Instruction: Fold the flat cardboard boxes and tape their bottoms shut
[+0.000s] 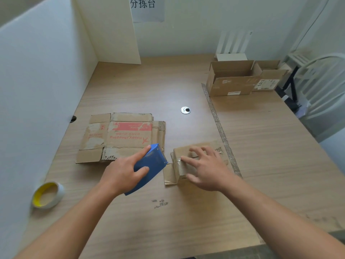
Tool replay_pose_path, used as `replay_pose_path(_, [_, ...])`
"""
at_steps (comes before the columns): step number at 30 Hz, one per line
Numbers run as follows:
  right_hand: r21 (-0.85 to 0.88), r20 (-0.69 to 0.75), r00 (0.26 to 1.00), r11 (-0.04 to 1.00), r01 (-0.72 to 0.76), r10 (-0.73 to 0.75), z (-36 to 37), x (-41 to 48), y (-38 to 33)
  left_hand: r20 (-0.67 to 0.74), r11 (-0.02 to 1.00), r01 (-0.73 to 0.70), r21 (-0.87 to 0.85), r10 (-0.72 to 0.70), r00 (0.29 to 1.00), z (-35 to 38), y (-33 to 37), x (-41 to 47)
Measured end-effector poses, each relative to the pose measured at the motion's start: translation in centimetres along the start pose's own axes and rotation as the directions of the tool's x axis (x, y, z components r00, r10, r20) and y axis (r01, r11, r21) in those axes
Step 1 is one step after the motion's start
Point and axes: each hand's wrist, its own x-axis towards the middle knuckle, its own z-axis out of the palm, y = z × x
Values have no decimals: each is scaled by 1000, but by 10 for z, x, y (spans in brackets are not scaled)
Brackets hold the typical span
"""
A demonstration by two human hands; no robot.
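Note:
A small folded cardboard box (183,171) stands bottom-up near the middle of the table, with clear tape running over its closed flaps. My right hand (207,168) lies flat on top of it, fingers spread and pressing on the tape. Just left of the box my left hand (123,171) grips a blue tape dispenser (151,165), its cutting end close to the box's left edge. A stack of flat cardboard boxes (121,137) with red print lies further left.
A tape roll with a yellow core (48,194) sits near the left front edge. Two open cardboard boxes (233,79) stand at the back right. A round cable grommet (185,110) is set in the table. White partition walls close the left and back; a chair (321,90) is at right.

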Motion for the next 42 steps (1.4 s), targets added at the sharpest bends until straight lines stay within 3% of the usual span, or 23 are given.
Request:
replay_pose_path(4, [114,-131,980,984,-138,152,30,5,-35,-6,1000,1,-10,-1,1000,3,0,-1])
replay_pose_path(6, [156,-276,936,971,-180,218,46,10,-43,1,1000,-5,-3,5,1000,4,-1,-1])
replay_pose_path(9, [190,-438,872,970,-150,221,59,13,-40,12,1000,-30,3,30,999,5,-2,-3])
replay_pose_path(11, [195,-472,870,979,-51,140,59,10,-32,3,999,-44,17,44,999,6,-4,-4])
replay_pose_path(15, [203,-355,933,969,144,-64,55,2,-2,-4,997,-83,8,83,997,7,-8,-4])
replay_pose_path(19, [348,-135,979,918,193,-154,54,-9,25,23,983,-182,-31,183,983,10,-7,-7])
replay_pose_path(24, [510,-120,981,838,195,-155,44,-15,32,6,917,-397,-37,397,918,19,-6,-9])
replay_pose_path(29, [710,-338,936,679,185,98,25,-24,14,-95,800,-593,91,599,795,14,-1,-11])
replay_pose_path(32, [750,-333,940,625,217,72,18,-27,4,-94,722,-676,148,691,717,11,1,-10])
replay_pose_path(35, [792,-279,960,574,208,37,17,-26,0,-109,684,-705,187,728,677,9,5,-10])
replay_pose_path(42, [853,-272,961,474,219,46,15,-25,-3,-98,661,-721,208,748,657,8,13,-14])
